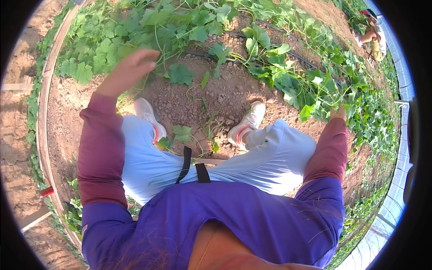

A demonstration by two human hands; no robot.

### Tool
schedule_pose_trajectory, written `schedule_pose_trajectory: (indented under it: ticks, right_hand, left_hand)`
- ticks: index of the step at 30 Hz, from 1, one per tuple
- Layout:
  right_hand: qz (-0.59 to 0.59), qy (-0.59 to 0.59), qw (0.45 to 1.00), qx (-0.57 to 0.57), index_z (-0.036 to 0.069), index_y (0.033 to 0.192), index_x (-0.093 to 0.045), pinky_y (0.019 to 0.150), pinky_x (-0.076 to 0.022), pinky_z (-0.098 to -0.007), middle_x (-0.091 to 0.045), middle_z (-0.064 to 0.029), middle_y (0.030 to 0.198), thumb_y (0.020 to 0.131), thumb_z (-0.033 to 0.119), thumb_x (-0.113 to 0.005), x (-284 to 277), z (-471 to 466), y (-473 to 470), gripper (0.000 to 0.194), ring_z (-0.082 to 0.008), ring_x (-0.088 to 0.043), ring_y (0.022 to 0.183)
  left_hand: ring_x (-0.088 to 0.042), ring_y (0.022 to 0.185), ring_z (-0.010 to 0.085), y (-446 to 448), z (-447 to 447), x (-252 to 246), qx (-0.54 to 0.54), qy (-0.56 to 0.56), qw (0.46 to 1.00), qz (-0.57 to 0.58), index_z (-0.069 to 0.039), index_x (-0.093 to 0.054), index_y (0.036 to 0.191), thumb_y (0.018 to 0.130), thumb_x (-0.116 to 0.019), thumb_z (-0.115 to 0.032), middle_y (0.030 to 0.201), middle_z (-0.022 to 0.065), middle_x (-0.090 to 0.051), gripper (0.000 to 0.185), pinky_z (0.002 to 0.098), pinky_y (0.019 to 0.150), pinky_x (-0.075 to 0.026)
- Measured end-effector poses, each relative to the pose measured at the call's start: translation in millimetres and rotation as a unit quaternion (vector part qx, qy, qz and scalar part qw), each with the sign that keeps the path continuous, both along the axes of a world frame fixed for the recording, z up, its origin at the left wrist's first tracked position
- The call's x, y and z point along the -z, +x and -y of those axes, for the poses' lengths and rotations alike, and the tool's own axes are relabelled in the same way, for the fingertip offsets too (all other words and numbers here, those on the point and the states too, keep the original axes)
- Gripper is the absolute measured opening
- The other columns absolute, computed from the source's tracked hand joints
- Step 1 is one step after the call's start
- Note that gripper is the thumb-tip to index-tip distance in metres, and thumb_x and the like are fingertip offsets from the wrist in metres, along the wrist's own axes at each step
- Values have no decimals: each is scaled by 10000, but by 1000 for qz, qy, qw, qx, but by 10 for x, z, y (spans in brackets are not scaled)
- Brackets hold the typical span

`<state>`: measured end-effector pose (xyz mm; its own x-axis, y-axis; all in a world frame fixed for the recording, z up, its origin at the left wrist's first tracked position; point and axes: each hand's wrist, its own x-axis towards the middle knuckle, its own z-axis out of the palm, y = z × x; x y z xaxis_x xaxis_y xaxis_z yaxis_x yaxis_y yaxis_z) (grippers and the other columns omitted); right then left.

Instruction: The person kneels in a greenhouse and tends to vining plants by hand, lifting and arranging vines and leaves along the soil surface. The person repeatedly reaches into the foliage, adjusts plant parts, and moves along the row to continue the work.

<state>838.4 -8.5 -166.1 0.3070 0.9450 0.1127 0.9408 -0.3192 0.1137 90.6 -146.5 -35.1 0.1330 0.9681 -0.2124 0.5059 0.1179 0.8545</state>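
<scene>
My left hand (133, 71) is slightly blurred, its thumb and fingers apart at the edge of a mass of broad-leaved vines (111, 50). Thin green stems pass close by its fingertips, and I see nothing clearly gripped. At the right, my right hand (338, 113) reaches in among vine leaves and stems (317, 98). Foliage hides its fingertips, so whether it grips a stem cannot be told. A white flower (317, 80) stands just above and left of that hand. Between my knees, a loose vine with a leaf (182, 133) lies on the soil.
My shoes (248, 123) stand on bare soil (216, 91). Black drip tubes (300, 59) run through the vines. Another person (374, 37) crouches or sits at the far upper right, near a plastic-sheet wall (400, 71). A long pale border (44, 111) curves along the left, beside a red object (46, 192).
</scene>
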Motion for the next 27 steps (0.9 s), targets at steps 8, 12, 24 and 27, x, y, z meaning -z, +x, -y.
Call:
schedule_pose_trajectory:
  ticks: [8, 12, 24, 27]
  right_hand:
    - [-612, 27, 783, 106, -7, 1172, -521, 684, -478, -296, -602, -100, 991, 834, 219, -611, -58, -425, -643, 417, -213, -597, 867]
    - [-556, -76, 824, -80, -11, 1134, -513, 620, -481, -244, -602, -74, 972, 845, 210, -609, -365, -645, -1395, 376, -146, -603, 799]
    - [-488, 58, 799, -347, 28, 1113, -570, 796, -476, -270, -598, -100, 1047, 927, 243, -522, -1891, 200, -3235, 288, -136, -588, 850]
    - [-506, 13, 772, -383, 26, 1036, -577, 793, -476, -253, -563, -99, 1103, 905, 114, -540, -2023, 610, -3594, 163, -139, -581, 875]
  left_hand:
    - [-477, 1157, 183, -322, -57, 32, -33, -8, 996, -77, -62, -483, 1267, 905, -529, -215, 1250, 61, -521, 396, 303, 987, -351]
    - [-471, 1165, 188, -713, -2, 50, -107, -6, 988, -108, -61, -493, 1261, 895, -543, -298, 1240, 70, -529, 439, 319, 980, -352]
    - [-572, 971, 202, -1517, 800, 2002, -295, -268, 890, 222, -33, -483, 1202, 888, -552, -246, 1060, 119, -585, 386, 336, 802, -485]
    - [-579, 965, 255, -1554, 989, 2899, -458, -192, 747, 442, -10, -437, 1194, 887, -556, -233, 997, 156, -585, 397, 356, 784, -492]
